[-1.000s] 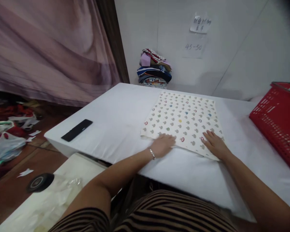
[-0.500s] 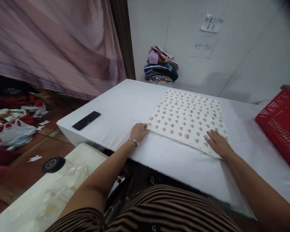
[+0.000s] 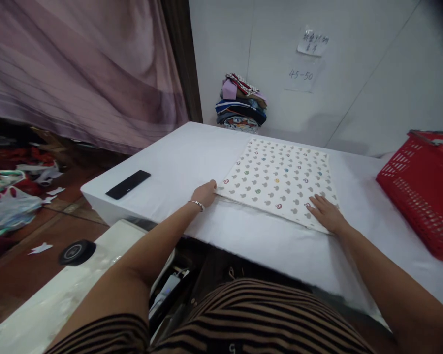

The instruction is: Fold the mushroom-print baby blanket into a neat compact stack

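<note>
- We see a patterned cloth lying flat in the middle of the frame, spread on a white worktop.
- Our left hand sits at the cloth's near left corner, its fingers closed on the edge there; we cannot tell how firm the pinch is.
- Our right hand lies palm down on the cloth's near right corner, fingers spread apart and flat, gripping nothing.
- A thin bracelet circles the left wrist.
- The cloth is cream with small grey, red, green and blue figures printed in rows; its far edge reaches toward the wall.
- A black phone rests on the worktop at centre left of the frame, well apart from the cloth.
- A stack of folded clothes stands at upper centre, against the wall at the far edge of the worktop.
- A red basket sits at the right edge of the frame, on the worktop, near the cloth but not touching it.
- Two paper notes hang on the wall at upper right.
- A mauve curtain fills the upper left.
</note>
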`<state>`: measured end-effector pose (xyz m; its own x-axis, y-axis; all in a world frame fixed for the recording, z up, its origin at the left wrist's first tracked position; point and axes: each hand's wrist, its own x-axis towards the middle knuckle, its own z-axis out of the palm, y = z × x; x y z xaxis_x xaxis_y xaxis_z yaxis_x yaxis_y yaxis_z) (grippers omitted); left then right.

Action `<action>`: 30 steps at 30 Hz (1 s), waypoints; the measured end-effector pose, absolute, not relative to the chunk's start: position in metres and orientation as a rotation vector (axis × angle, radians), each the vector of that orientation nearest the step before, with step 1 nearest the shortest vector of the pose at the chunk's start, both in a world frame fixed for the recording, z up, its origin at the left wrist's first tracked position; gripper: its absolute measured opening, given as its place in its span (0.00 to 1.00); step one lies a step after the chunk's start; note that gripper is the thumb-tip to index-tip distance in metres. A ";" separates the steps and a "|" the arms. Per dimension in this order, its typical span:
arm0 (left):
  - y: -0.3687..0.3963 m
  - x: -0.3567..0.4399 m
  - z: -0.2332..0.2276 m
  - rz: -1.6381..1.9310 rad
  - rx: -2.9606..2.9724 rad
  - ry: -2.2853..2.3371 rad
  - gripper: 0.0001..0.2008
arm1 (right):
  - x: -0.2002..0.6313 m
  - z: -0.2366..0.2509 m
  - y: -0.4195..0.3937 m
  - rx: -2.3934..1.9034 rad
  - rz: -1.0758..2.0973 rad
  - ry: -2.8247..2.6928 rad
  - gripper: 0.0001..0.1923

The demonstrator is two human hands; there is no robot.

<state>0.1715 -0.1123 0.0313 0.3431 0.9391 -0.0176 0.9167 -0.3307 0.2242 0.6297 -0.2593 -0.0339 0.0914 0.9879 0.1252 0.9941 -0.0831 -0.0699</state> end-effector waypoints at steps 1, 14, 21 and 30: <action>-0.110 0.166 0.033 0.141 2.443 1.645 0.08 | 0.630 -0.033 -0.260 -2.226 -0.054 -2.022 0.32; -0.101 0.143 0.038 -0.019 2.725 1.313 0.07 | 0.634 -0.035 -0.261 -2.220 -0.024 -2.048 0.33; -0.109 0.150 0.034 0.044 2.800 1.326 0.07 | 0.627 -0.031 -0.261 -2.199 -0.028 -2.007 0.30; -0.106 0.155 0.019 0.269 2.988 1.140 0.10 | 0.614 -0.003 -0.259 -2.215 0.182 -1.916 0.32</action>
<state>0.1550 -0.1060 0.0187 0.7341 0.6548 0.1797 0.6661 -0.7458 -0.0033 0.6144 -0.2593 -0.0029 0.1486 0.9880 0.0417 0.9626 -0.1349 -0.2350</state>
